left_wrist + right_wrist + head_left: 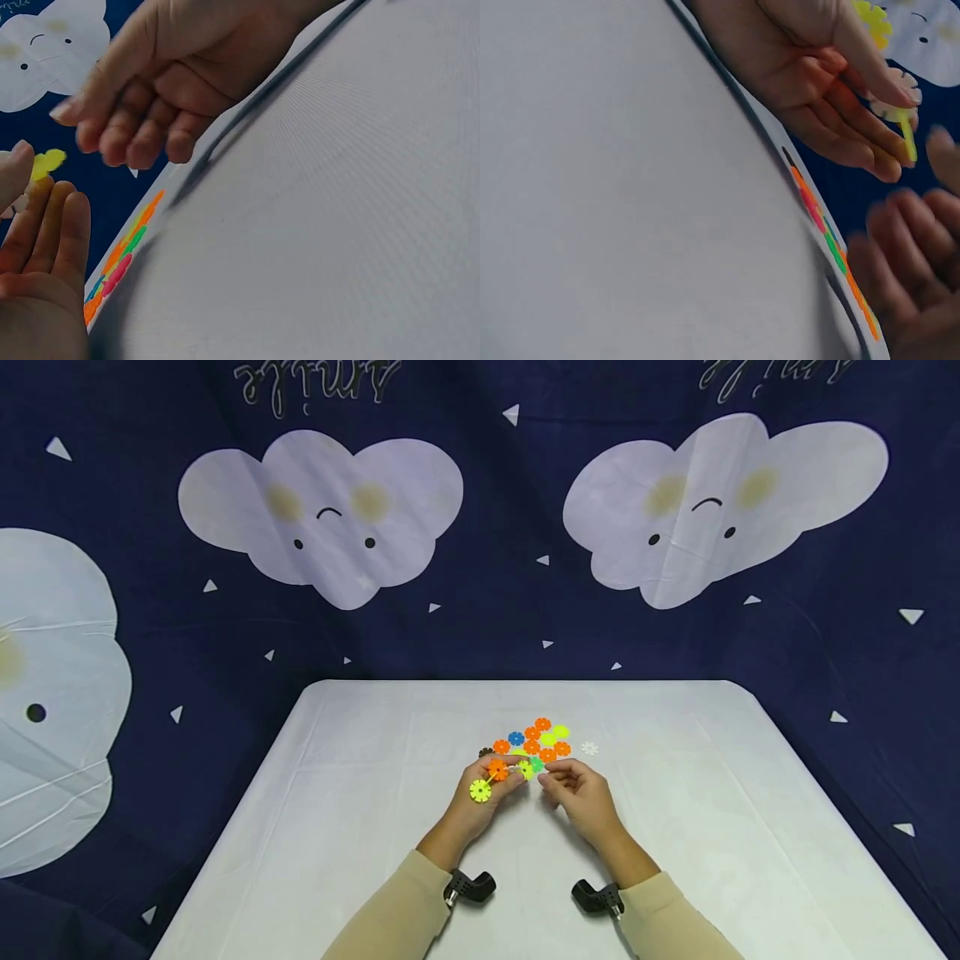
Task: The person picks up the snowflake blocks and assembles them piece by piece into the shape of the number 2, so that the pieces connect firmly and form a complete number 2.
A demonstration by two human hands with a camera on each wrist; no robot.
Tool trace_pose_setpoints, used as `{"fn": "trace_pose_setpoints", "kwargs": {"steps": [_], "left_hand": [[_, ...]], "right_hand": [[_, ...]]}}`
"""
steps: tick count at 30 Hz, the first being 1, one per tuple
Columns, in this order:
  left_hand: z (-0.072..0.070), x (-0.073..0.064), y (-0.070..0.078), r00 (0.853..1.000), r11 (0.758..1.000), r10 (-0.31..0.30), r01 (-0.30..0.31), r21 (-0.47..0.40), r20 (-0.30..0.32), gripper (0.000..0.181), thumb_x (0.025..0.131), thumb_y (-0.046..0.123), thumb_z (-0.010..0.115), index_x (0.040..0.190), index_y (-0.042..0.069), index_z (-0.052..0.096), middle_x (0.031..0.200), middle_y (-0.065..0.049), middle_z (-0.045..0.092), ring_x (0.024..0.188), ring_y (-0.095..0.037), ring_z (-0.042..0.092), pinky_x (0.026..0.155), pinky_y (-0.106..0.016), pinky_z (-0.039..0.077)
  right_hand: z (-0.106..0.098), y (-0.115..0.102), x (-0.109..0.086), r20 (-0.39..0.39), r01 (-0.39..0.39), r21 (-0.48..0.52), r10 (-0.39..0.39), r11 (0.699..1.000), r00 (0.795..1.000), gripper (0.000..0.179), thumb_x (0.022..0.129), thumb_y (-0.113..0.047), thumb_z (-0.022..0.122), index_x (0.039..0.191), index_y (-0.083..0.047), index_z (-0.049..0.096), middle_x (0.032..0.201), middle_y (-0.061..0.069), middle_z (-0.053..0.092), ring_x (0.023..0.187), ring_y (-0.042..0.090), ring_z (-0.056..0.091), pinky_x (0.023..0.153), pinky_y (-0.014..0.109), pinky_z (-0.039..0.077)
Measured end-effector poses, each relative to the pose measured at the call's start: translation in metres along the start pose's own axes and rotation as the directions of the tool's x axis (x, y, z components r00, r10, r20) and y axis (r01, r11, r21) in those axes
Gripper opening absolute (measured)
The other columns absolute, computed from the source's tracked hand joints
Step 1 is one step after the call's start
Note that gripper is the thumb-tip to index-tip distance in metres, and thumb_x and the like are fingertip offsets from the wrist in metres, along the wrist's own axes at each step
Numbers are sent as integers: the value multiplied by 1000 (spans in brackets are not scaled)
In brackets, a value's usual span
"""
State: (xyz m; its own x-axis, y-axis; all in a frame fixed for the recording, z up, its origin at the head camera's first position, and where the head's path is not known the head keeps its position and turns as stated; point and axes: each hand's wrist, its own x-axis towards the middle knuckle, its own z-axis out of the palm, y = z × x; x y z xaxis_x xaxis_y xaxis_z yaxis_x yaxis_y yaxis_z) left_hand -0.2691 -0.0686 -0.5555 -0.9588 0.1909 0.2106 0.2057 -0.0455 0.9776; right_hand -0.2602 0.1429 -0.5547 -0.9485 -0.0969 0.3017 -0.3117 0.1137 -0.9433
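Observation:
My left hand [483,785] pinches a small joined string of notched plastic snowflake discs between thumb and fingers. A yellow disc [480,791] forms its near end, beside an orange disc [498,769]; a yellow-green disc [526,770] shows at the fingertips. In the right wrist view the thumb lies on a whitish disc [889,105], with a yellow disc [908,136] edge-on beside it. Just to the right hovers my right hand [583,795], its fingers loosely bent and holding nothing. In the left wrist view its palm side [161,105] shows bare.
Loose discs lie in a pile beyond the hands: several orange discs [532,747], yellow ones [560,732] and a blue one [516,738]. A white disc [589,749] sits apart on the right. The white table [360,760] ends at a dark cloud-patterned cloth [510,610].

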Motion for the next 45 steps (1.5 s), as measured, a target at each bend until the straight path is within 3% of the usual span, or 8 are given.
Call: {"fn": "trace_pose_setpoints", "kwargs": {"steps": [5, 8, 14, 18, 23, 30, 36, 45], "left_hand": [[1, 3, -2, 1000, 995, 9, -8, -95, 17, 26, 95, 10, 80, 119, 2, 73, 124, -7, 73, 120, -25, 65, 99, -32, 53], [1, 3, -2, 1000, 988, -6, 11, -154, 30, 26, 96, 7, 79, 120, 0, 71, 125, -12, 72, 117, -26, 67, 95, -33, 56], [3, 2, 0, 997, 969, -24, 40, -245, 70, 30, 99, 4, 74, 125, -8, 66, 134, -29, 62, 117, -28, 68, 97, -36, 55], [3, 1, 0, 994, 961, -23, 50, -273, 102, 32, 102, 5, 71, 129, -10, 64, 137, -32, 56, 117, -30, 67, 99, -40, 54], [3, -1, 0, 994, 964, -23, 50, -262, 106, 28, 103, 6, 70, 129, -6, 67, 136, -29, 58, 118, -30, 66, 99, -40, 54], [1, 1, 0, 996, 973, -13, 33, -228, 89, 28, 102, 7, 71, 128, -3, 69, 133, -21, 63, 116, -27, 67, 98, -37, 55], [0, 2, 0, 999, 983, 3, 6, -182, 49, 30, 101, 9, 73, 128, -3, 69, 130, -15, 67, 118, -26, 66, 99, -36, 54], [0, 3, -2, 999, 993, 35, -36, -115, -13, 31, 99, 7, 76, 126, -5, 70, 124, -17, 70, 114, -22, 66, 96, -29, 54]], "right_hand": [[-16, 5, 8, -197, -5, -326, -63, 945, 978, 19, 96, -8, 79, 111, 2, 75, 106, 14, 74, 94, 32, 67, 82, 31, 53], [-31, 11, 13, -263, -15, -459, -119, 889, 958, 23, 92, -4, 79, 113, 5, 74, 119, 23, 69, 111, 42, 59, 95, 46, 39], [-54, 21, 24, -133, -42, -650, -59, 758, 989, 47, 95, -5, 70, 140, 5, 60, 156, 27, 45, 129, 52, 37, 100, 62, 27], [-57, 27, 30, -36, 13, -716, -55, 698, 998, 39, 101, -7, 66, 138, 0, 65, 152, 19, 53, 127, 47, 45, 99, 63, 27], [-56, 28, 30, -52, 45, -665, -106, 746, 993, 21, 95, -1, 75, 116, -2, 77, 120, 15, 74, 111, 37, 60, 92, 57, 33], [-49, 24, 26, -79, 93, -538, -160, 838, 984, 25, 89, 7, 81, 112, -1, 78, 94, 8, 64, 76, 21, 58, 66, 31, 48], [-25, 12, 14, -23, 27, -168, -32, 985, 999, 18, 97, 6, 73, 115, 8, 73, 92, 15, 73, 78, 24, 75, 69, 29, 61], [7, -3, 0, 116, 99, 116, -113, 988, 987, 28, 100, 11, 65, 127, 15, 63, 105, 28, 60, 86, 38, 76, 78, 43, 62]]}}
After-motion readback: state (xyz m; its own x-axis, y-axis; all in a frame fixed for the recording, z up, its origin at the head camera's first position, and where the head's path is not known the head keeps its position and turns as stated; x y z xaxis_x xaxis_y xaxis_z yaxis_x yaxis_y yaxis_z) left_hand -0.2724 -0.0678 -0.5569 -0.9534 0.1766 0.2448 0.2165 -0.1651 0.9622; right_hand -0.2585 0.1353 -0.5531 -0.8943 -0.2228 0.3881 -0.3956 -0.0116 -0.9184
